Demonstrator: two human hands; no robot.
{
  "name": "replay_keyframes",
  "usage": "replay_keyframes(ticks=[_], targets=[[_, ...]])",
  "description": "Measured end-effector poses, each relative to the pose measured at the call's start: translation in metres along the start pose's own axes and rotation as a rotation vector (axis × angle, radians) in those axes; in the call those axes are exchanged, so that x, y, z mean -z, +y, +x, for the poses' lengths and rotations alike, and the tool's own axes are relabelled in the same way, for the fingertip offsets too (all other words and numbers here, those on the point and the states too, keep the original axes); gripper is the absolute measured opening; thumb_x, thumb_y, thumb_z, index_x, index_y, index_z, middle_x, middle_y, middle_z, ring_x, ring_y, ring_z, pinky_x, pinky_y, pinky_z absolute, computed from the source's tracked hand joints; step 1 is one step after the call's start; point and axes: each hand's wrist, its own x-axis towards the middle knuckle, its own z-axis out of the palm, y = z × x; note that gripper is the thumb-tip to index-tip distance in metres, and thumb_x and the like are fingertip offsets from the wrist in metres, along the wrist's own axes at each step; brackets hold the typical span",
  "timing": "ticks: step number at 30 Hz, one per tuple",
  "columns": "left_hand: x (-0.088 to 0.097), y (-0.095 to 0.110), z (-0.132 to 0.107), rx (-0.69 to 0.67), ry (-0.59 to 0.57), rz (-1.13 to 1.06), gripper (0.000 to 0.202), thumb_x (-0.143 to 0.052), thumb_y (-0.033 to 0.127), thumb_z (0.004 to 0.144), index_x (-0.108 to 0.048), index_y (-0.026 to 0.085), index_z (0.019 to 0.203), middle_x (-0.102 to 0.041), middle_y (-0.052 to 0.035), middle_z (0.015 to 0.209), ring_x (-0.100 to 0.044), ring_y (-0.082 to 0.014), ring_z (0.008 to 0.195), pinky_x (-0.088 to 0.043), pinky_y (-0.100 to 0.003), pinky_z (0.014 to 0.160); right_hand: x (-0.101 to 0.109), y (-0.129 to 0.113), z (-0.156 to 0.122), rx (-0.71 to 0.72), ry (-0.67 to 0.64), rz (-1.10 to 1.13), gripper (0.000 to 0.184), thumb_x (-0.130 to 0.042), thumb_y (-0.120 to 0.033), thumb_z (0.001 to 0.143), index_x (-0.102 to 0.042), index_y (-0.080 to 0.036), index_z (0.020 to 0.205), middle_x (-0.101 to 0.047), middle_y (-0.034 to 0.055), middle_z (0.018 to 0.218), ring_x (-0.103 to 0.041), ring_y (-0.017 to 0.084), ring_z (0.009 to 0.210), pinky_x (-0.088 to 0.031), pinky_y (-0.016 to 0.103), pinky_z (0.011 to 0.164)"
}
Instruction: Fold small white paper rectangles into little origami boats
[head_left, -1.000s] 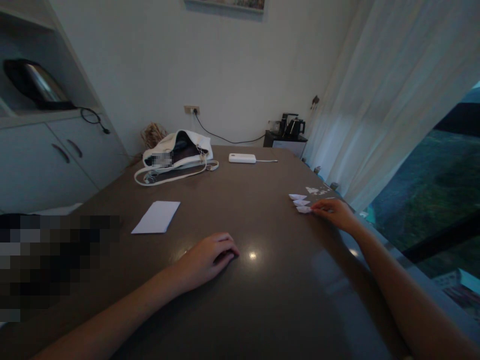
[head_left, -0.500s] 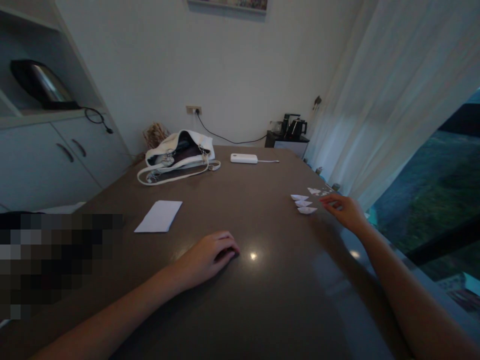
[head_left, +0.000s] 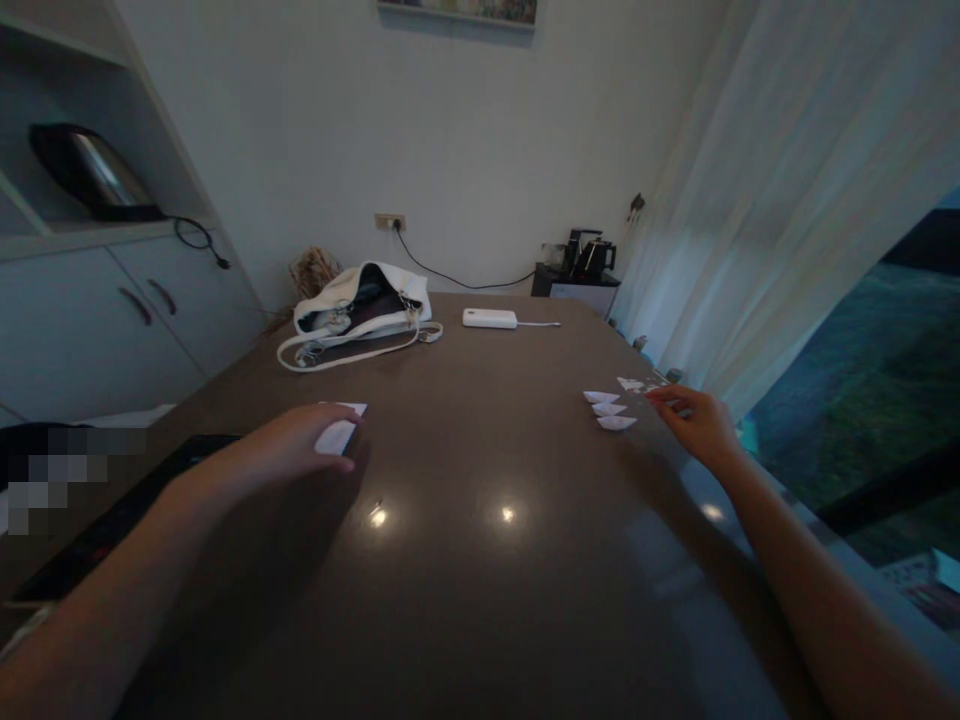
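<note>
My left hand [head_left: 300,445] reaches over a white paper stack [head_left: 335,437] at the left, its thumb and fingers apart around the near right part of the stack. The hand covers most of the paper, and I cannot tell if it touches it. My right hand [head_left: 694,420] is at the table's right side, fingers loosely stretched toward small white paper scraps [head_left: 634,384], with no object visible in it. Three small folded paper boats [head_left: 607,409] stand in a row just left of its fingertips.
A white handbag [head_left: 360,310] with its strap lies at the far left of the table [head_left: 480,600]. A white power bank [head_left: 489,318] with a short cable is at the back. Beside my left forearm lies a dark flat object [head_left: 150,500]. A curtain [head_left: 697,250] hangs on the right.
My left hand has moved left from the middle of the table to above the paper stack. My right hand has stayed almost in place. The boats are unmoved.
</note>
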Motion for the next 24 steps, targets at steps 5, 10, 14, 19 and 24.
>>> replay_keyframes(ticks=[5,10,14,19,24], targets=[[0.014,-0.035,-0.008,0.075,-0.126,-0.017,0.048,-0.067,0.036,0.062,-0.063,0.025,0.108,-0.065,-0.0068,0.114,-0.059,-0.0320,0.105,-0.041,-0.043,0.090,0.000,-0.007,-0.001,-0.013,0.008,0.010,0.028,-0.052,-0.031,0.073,-0.071,-0.016,0.087,-0.072,0.0077,0.080,-0.062,0.018,0.056,-0.047,0.028,0.052],[0.013,-0.041,-0.005,0.071,-0.105,-0.067,0.032,-0.064,0.032,0.062,-0.067,0.024,0.094,-0.069,-0.0062,0.104,-0.062,-0.0274,0.096,-0.044,-0.037,0.087,0.001,-0.010,-0.002,-0.025,-0.006,-0.003,0.028,-0.053,-0.032,0.073,-0.071,-0.017,0.087,-0.072,0.0073,0.080,-0.062,0.018,0.057,-0.048,0.028,0.053],[0.015,-0.038,-0.006,0.078,-0.097,-0.104,0.031,-0.064,0.027,0.061,-0.067,0.019,0.091,-0.069,-0.0069,0.102,-0.063,-0.0256,0.091,-0.045,-0.035,0.083,0.001,-0.008,-0.002,-0.018,-0.011,-0.015,0.028,-0.052,-0.031,0.074,-0.071,-0.017,0.089,-0.072,0.0072,0.081,-0.063,0.019,0.058,-0.048,0.028,0.055],[0.018,-0.035,-0.006,0.092,-0.106,-0.131,0.030,-0.068,0.021,0.057,-0.069,0.017,0.087,-0.069,-0.0081,0.101,-0.063,-0.0253,0.094,-0.047,-0.028,0.077,0.001,-0.007,-0.002,-0.004,0.007,-0.009,0.026,-0.053,-0.030,0.074,-0.071,-0.018,0.088,-0.073,0.0063,0.081,-0.063,0.019,0.059,-0.048,0.028,0.055],[0.017,-0.043,-0.005,0.084,-0.094,-0.181,0.021,-0.067,0.020,0.062,-0.070,0.016,0.082,-0.071,-0.0065,0.102,-0.063,-0.0213,0.092,-0.046,-0.028,0.081,0.002,-0.009,-0.002,-0.004,-0.006,0.001,0.026,-0.053,-0.031,0.074,-0.071,-0.018,0.087,-0.073,0.0064,0.082,-0.063,0.018,0.058,-0.047,0.027,0.053]])
